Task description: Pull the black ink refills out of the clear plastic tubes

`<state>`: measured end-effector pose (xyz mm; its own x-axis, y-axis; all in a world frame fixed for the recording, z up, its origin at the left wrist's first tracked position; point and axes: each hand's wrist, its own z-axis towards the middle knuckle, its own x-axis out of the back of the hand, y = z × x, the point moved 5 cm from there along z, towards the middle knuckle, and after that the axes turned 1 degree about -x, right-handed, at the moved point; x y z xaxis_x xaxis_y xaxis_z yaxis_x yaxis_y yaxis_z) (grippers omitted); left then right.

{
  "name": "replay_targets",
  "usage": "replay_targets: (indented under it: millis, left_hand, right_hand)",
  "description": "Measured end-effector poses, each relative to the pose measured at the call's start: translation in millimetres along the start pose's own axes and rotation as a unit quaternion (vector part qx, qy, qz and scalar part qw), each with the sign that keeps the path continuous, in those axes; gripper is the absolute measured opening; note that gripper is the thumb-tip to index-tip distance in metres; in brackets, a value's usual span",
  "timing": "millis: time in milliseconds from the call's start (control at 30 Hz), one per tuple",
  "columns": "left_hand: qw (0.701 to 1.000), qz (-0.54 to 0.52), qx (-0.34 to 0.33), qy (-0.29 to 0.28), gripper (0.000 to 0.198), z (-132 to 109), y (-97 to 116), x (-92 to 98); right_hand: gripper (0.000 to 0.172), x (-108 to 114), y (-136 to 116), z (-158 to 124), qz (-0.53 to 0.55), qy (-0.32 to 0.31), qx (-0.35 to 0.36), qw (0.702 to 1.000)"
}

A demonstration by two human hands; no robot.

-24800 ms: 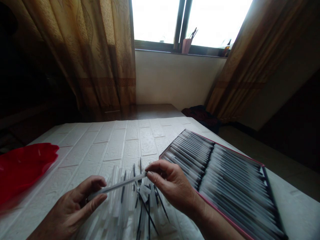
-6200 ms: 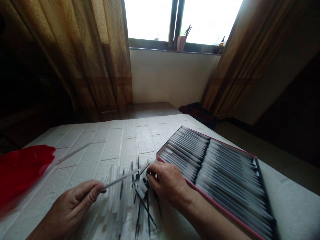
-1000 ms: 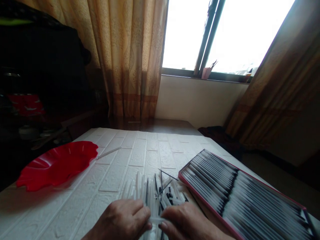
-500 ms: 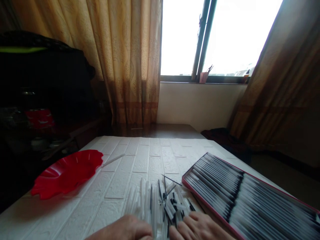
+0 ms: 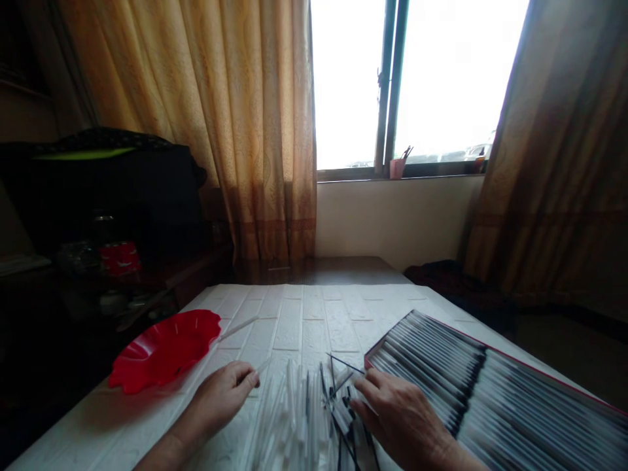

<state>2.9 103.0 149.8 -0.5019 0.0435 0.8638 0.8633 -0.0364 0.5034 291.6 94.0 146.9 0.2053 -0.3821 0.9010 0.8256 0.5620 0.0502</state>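
My left hand [image 5: 228,389] is closed in a pinch beside a loose pile of translucent tubes [image 5: 290,405]. A short piece of clear tube [image 5: 263,366] sticks out past its thumb and forefinger. My right hand [image 5: 400,405] lies over the right side of the pile, fingers bent down among thin black sticks [image 5: 336,425]. What its fingertips grip is hidden. One black stick [image 5: 346,363] reaches toward its knuckles. Right of this hand is a shallow red-edged box [image 5: 483,347], filled with rows of slim, dark-tipped, clear-bodied pieces.
A red wavy-rimmed plate [image 5: 164,350] stands at the left on the white brick-patterned tabletop [image 5: 314,314]. One clear tube [image 5: 239,326] lies by its rim. Farther back are a dark cabinet, curtains [image 5: 265,131] and a window with a pink cup [image 5: 397,168] on its sill.
My hands have moved apart from low over the pile. The left has risen leftward with a clear tube, and the right has shifted up toward the box's corner. The camera view has tilted up slightly.
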Motion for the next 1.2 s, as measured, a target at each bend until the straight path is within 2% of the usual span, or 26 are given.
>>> replay_targets:
  millis: [100, 167, 267, 333, 467, 600, 767, 933, 1200]
  left_hand:
    - [0.998, 0.042, 0.035, 0.008, 0.021, -5, -17, 3.2]
    - [0.997, 0.056, 0.051, 0.012, 0.019, -9, -21, 0.4]
    - [0.996, 0.064, 0.055, 0.011, 0.018, -12, -19, -9.0]
    - [0.997, 0.059, 0.043, 0.008, 0.017, -11, -15, -16.1]
    - [0.999, 0.037, 0.012, 0.012, 0.018, -9, -12, -25.3]
    - [1.000, 0.009, -0.018, 0.023, 0.021, -8, -17, -29.2]
    - [0.999, -0.008, -0.013, 0.040, 0.024, -7, -27, -37.0]
    - [0.999, -0.014, -0.020, 0.047, 0.025, -9, -27, -44.4]
    - [0.997, -0.025, -0.047, 0.060, 0.021, -11, -22, -38.1]
  right_hand:
    - [0.027, 11, 15, 17, -0.017, -0.111, -0.078, 0.991]
    - [0.027, 22, 27, 30, -0.037, -0.124, -0.107, 0.986]
    - [0.017, 24, 38, 47, -0.047, -0.159, -0.113, 0.980]
    - [0.012, 17, 38, 54, -0.046, -0.193, -0.107, 0.974]
    - [0.028, 3, 28, 60, -0.043, -0.260, -0.107, 0.959]
    - [0.031, 1, 20, 65, -0.039, -0.296, -0.130, 0.945]
    - [0.030, 14, 20, 63, -0.031, -0.313, -0.173, 0.933]
    - [0.029, 27, 17, 39, -0.004, -0.323, -0.209, 0.923]
    - [0.026, 42, 16, -13, -0.001, -0.190, -0.271, 0.944]
